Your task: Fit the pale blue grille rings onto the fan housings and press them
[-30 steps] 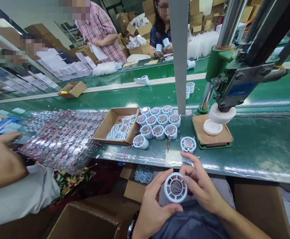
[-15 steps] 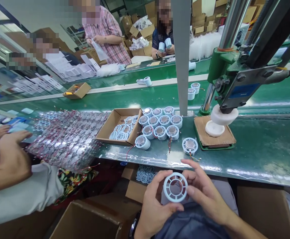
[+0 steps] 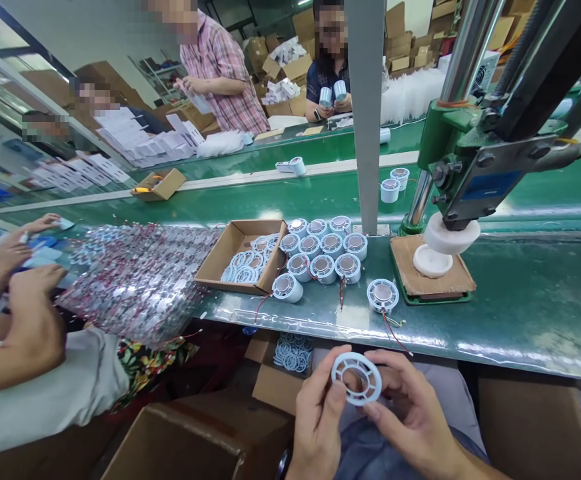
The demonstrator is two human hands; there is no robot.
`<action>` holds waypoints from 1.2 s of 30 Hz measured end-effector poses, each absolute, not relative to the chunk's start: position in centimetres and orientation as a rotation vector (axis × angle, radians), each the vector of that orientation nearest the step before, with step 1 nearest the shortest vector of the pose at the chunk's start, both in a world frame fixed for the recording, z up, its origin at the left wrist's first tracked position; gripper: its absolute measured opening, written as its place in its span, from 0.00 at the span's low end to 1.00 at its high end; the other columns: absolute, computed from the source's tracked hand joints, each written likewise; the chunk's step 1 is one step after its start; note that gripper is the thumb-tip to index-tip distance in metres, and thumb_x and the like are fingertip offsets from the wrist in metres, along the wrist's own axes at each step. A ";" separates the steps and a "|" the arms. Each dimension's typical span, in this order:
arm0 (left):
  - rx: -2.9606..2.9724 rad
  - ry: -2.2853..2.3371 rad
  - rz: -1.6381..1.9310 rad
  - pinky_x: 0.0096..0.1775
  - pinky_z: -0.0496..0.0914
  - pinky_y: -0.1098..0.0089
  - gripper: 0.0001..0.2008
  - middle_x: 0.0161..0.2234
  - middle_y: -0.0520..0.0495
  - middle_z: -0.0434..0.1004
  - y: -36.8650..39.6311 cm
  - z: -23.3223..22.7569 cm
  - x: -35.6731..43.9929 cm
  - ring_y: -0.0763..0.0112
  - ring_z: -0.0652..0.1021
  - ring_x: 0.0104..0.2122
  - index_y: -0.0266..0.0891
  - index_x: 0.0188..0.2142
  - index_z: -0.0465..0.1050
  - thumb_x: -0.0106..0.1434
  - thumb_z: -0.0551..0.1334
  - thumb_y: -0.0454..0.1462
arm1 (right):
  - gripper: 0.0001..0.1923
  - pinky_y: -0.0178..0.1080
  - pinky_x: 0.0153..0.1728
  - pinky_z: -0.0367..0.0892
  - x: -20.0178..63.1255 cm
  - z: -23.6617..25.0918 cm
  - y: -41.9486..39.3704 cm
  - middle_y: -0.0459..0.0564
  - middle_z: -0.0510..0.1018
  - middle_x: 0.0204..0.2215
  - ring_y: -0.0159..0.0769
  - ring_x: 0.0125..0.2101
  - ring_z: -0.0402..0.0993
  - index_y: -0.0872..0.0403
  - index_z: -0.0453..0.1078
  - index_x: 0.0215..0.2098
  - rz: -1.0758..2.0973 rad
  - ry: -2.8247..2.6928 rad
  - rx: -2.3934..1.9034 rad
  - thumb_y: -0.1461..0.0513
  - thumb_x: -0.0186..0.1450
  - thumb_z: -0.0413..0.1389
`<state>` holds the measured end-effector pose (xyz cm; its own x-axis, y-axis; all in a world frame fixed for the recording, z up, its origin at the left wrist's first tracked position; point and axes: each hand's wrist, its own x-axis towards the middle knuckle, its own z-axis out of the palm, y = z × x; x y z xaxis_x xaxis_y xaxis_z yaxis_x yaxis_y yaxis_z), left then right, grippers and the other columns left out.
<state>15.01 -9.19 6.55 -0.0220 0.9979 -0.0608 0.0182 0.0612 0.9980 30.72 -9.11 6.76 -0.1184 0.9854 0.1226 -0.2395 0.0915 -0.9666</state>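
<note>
surface: long green conveyor-topped workbench [image 3: 520,307] | upright: grey square metal post [image 3: 365,113] standing on it | rear: stacked brown cardboard cartons [image 3: 410,33] along the back | left: pale wall [image 3: 95,27] above a glass-and-metal partition [image 3: 0,73] | light: bright, even overhead glare on the green surface

near edge, right: bare green bench [image 3: 530,313] right of the press base [image 3: 433,280], room to pass.
middle: lone wired cylinder [image 3: 383,295] just left of the base, its wires trailing toward the near edge.
left of that: cluster of cylinders [image 3: 323,250] and open carton [image 3: 243,257] touching, no gap.
far left: heap of wired parts [image 3: 135,280] fills the bench.
above right: press arm [image 3: 490,153] overhangs the base.
behind cluster: grey post [image 3: 366,113] blocks straight reach.
</note>
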 end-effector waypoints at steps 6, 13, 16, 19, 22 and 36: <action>1.120 1.342 1.212 0.48 0.77 0.63 0.27 0.49 0.36 0.83 -8.9 7.1 15.6 0.50 0.80 0.51 0.35 0.52 0.79 0.69 0.58 0.54 | 0.20 0.34 0.29 0.72 30.8 7.0 -9.0 0.49 0.83 0.31 0.35 0.28 0.77 0.48 0.67 0.56 1.374 -1.117 -0.912 0.56 0.68 0.60; 1.065 1.225 1.212 0.45 0.78 0.65 0.32 0.47 0.38 0.83 -9.2 8.2 16.1 0.56 0.84 0.43 0.37 0.55 0.76 0.60 0.67 0.57 | 0.19 0.37 0.35 0.75 31.2 6.2 -9.2 0.50 0.82 0.33 0.38 0.33 0.79 0.46 0.69 0.56 1.295 -1.135 -0.951 0.56 0.68 0.60; 1.035 1.212 1.215 0.43 0.78 0.68 0.32 0.42 0.42 0.85 -9.2 8.4 16.2 0.60 0.84 0.39 0.40 0.54 0.76 0.57 0.69 0.57 | 0.18 0.36 0.36 0.75 31.3 5.9 -9.2 0.50 0.82 0.34 0.37 0.34 0.79 0.45 0.69 0.57 1.242 -1.182 -0.935 0.57 0.69 0.59; 1.050 1.172 1.218 0.41 0.78 0.69 0.32 0.36 0.46 0.84 -9.0 8.5 16.3 0.61 0.83 0.37 0.41 0.55 0.75 0.58 0.69 0.58 | 0.18 0.35 0.37 0.76 31.4 5.8 -9.2 0.50 0.83 0.36 0.36 0.34 0.80 0.42 0.69 0.57 1.200 -1.206 -0.901 0.59 0.70 0.59; 1.100 1.150 1.218 0.39 0.77 0.69 0.32 0.34 0.47 0.83 -9.0 8.5 16.3 0.63 0.82 0.35 0.42 0.55 0.75 0.59 0.67 0.58 | 0.20 0.35 0.39 0.76 31.6 5.3 -9.5 0.48 0.82 0.38 0.35 0.35 0.81 0.39 0.68 0.58 1.163 -1.230 -0.906 0.62 0.69 0.59; 1.373 1.068 1.227 0.36 0.69 0.72 0.15 0.31 0.46 0.75 -7.5 9.9 14.8 0.67 0.75 0.33 0.39 0.33 0.77 0.69 0.62 0.47 | 0.34 0.36 0.26 0.71 32.1 6.5 -7.7 0.48 0.82 0.30 0.36 0.24 0.75 0.42 0.60 0.66 0.559 -1.779 -0.791 0.74 0.65 0.51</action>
